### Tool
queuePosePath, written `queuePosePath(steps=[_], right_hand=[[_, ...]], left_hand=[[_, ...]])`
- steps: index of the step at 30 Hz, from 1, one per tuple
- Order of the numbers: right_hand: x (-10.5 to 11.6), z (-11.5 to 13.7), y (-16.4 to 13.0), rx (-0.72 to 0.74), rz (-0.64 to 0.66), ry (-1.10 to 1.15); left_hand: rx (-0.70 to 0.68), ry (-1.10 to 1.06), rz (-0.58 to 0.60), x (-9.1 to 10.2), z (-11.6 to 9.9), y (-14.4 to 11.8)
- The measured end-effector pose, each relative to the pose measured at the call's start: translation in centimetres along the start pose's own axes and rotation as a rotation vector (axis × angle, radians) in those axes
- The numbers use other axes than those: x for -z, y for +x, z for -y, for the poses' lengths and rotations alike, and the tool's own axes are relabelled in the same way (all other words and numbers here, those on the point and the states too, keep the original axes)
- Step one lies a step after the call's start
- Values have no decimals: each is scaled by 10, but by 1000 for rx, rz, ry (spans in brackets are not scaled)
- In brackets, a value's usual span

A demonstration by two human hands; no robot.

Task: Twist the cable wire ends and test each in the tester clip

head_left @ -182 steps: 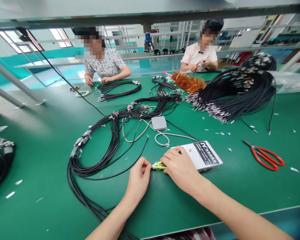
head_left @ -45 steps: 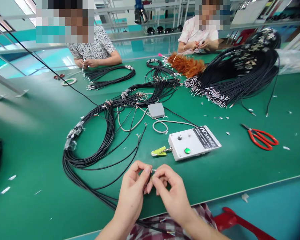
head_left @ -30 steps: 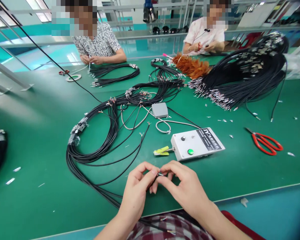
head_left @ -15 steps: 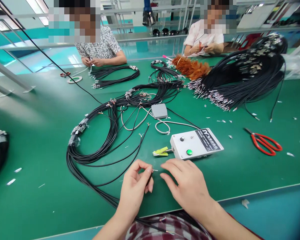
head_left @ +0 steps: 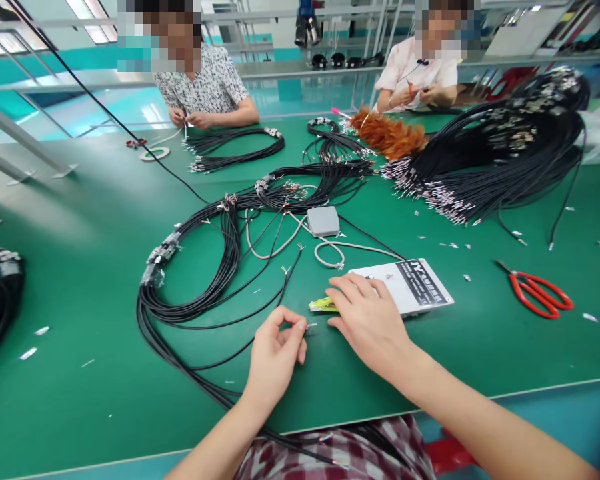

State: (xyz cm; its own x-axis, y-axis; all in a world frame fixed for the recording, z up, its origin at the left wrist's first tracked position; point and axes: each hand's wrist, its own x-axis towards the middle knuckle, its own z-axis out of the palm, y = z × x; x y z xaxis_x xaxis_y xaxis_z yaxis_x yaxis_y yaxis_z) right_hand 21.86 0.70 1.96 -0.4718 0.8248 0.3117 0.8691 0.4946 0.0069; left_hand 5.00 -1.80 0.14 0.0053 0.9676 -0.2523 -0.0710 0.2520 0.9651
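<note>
My left hand (head_left: 280,340) pinches the end of a black cable, and its thin stripped wire tip (head_left: 312,325) points right from between thumb and forefinger. Over the near left corner of a white control box (head_left: 420,287) is my right hand (head_left: 370,310), fingers apart and holding nothing. It partly covers the yellow-green clip (head_left: 323,305) on the box's left side, along with the box's knob and button. A bundle of black cables (head_left: 190,313) curves across the green table to the left, several of its ends running down under my left forearm.
Red-handled scissors (head_left: 540,293) lie at right. A grey pedal-like block (head_left: 323,221) with a grey cord sits behind the box. A large cable heap (head_left: 500,153) and an orange feather duster (head_left: 390,133) are at back right. Two people work across the table.
My right hand has moved up and right, from beside the wire tip to over the box and clip. My left hand still pinches the cable, slightly higher in view.
</note>
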Motion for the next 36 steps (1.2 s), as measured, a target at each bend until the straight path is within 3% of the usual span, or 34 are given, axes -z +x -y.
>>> queuePosePath(steps=[3, 8, 21, 36], right_hand=[[-9, -4, 10, 47, 84, -81], [-16, -4, 9, 116, 110, -102], [-1, -7, 27, 217, 283, -129], [4, -8, 30, 199, 304, -58]], left_hand=[[-7, -15, -20, 2, -2, 8], [-7, -36, -34, 1, -1, 15], [-46, 10, -41, -3, 5, 31], [-48, 88, -43, -8, 10, 41]])
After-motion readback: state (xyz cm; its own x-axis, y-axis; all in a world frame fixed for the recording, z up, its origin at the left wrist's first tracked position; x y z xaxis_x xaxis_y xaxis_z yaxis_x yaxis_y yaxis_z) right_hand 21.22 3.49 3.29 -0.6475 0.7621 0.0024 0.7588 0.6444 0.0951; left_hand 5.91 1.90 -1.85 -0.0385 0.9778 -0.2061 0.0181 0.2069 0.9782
